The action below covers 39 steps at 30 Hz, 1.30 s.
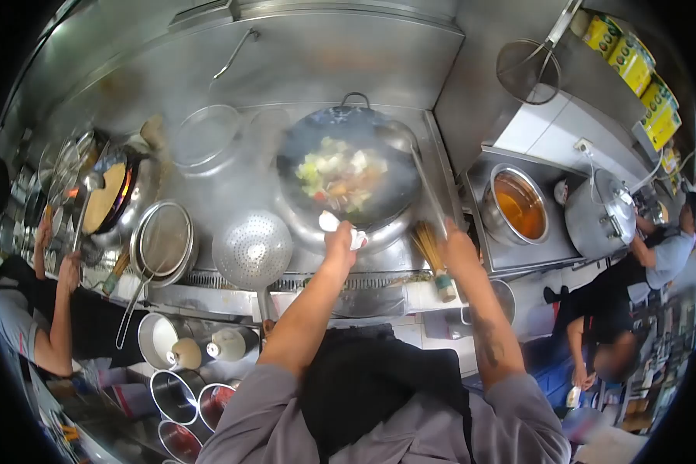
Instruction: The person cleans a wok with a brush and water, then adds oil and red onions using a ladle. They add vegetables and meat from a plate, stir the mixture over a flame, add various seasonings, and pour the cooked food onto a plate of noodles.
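A large dark wok (407,185) sits on the burner in front of me, with steam rising from it. Chopped vegetables in pale green, white and some red (340,174) lie in its middle. My left hand (338,247) is closed on a white cloth (329,222) at the wok's near rim; any handle under the cloth is hidden. My right hand (461,249) grips the long handle of a ladle (430,182), whose bowl is over the wok's right side. A bamboo wok brush (433,263) stands just left of my right hand.
A perforated skimmer (253,249) and a round strainer (165,238) lie left of the wok. To the right stand a pot of orange-brown liquid (518,205) and a lidded pot (600,214). Co-workers stand on both sides; the left one (54,325) works at another wok.
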Each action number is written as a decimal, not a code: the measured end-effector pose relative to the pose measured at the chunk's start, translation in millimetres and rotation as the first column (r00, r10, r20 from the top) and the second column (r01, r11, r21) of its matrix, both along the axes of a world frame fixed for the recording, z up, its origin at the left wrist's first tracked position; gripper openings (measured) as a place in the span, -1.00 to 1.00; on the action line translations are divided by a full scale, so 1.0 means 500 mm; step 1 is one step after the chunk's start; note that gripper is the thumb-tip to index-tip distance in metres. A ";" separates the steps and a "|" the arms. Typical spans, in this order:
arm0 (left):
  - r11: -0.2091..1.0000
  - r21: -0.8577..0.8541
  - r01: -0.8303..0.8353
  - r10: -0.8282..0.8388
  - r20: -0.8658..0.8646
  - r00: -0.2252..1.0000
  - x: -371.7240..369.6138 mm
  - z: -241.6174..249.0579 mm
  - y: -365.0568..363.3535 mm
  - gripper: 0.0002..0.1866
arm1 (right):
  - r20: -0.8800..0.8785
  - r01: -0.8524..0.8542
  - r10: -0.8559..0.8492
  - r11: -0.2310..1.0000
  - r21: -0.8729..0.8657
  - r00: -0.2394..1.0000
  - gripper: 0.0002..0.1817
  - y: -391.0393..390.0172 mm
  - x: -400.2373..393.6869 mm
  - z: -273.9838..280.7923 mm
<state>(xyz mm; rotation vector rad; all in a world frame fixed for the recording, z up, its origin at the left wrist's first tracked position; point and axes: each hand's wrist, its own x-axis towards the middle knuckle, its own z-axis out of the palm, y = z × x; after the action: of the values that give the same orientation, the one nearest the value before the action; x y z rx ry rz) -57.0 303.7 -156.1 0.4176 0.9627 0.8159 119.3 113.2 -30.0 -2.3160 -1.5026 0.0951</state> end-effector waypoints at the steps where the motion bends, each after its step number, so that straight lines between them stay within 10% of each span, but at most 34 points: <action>1: 1.000 -0.001 0.028 -0.027 0.019 0.999 -0.002 0.006 0.000 -0.73 | -0.007 0.018 -0.018 1.000 -0.002 1.000 -0.49 -0.033 0.001 -0.001; 7: 0.914 0.007 0.406 -0.404 0.121 0.907 -0.156 -0.030 0.000 -0.60 | -0.203 0.288 -0.241 0.924 0.251 0.949 -0.43 -0.338 -0.026 -0.026; 11: 0.924 0.194 0.330 -0.271 -0.277 0.922 -0.303 -0.044 -0.092 -0.44 | -0.240 0.515 -0.463 0.819 0.251 0.853 -0.48 -0.628 -0.092 -0.123; 13: 0.791 0.389 0.473 -0.118 -0.662 0.740 -0.392 -0.223 -0.082 -0.27 | -0.263 0.597 -0.541 0.767 0.236 0.799 -0.49 -0.722 -0.139 -0.160; 15: 0.749 0.170 0.641 -0.123 -0.914 0.386 -0.384 -0.150 -0.136 -0.11 | -0.439 0.762 -0.645 0.626 0.166 0.625 -0.51 -0.831 -0.190 -0.231; 20: 0.546 0.027 0.837 0.048 -0.999 0.000 -0.373 -0.181 -0.181 -0.13 | -0.280 0.808 -0.768 0.587 0.054 0.576 -0.54 -0.889 -0.129 -0.352; 23: 0.518 0.080 0.851 0.136 -0.991 0.011 -0.383 -0.222 -0.147 -0.16 | -0.389 0.859 -0.829 0.488 -0.154 0.402 -0.54 -0.888 -0.042 -0.422; 29: 0.542 -0.036 0.840 -0.016 -0.999 -0.032 -0.370 -0.195 -0.131 0.01 | -0.207 0.824 -0.839 0.537 -0.178 0.502 -0.75 -0.864 0.090 -0.567; 33: 0.461 -0.072 0.885 -0.023 -0.997 -0.068 -0.394 -0.134 -0.111 0.05 | -0.555 0.775 -0.803 0.486 -0.403 0.215 -0.81 -0.825 0.107 -0.535; 36: 0.446 0.066 0.893 0.268 -0.961 -0.062 -0.436 -0.158 -0.093 -0.01 | -0.759 0.719 -0.651 0.540 -0.437 0.027 -0.84 -0.829 0.109 -0.513; 39: 0.427 0.272 0.862 0.377 -0.920 0.104 -0.369 -0.020 -0.153 -0.12 | -0.841 0.721 -0.463 0.478 -0.502 -0.278 -0.88 -0.825 0.103 -0.434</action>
<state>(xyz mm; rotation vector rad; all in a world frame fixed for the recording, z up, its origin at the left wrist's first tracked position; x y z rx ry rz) -241.3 227.3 -165.9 2.3925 1.5013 0.3943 170.8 -299.1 -247.2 -1.6926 0.4973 0.9102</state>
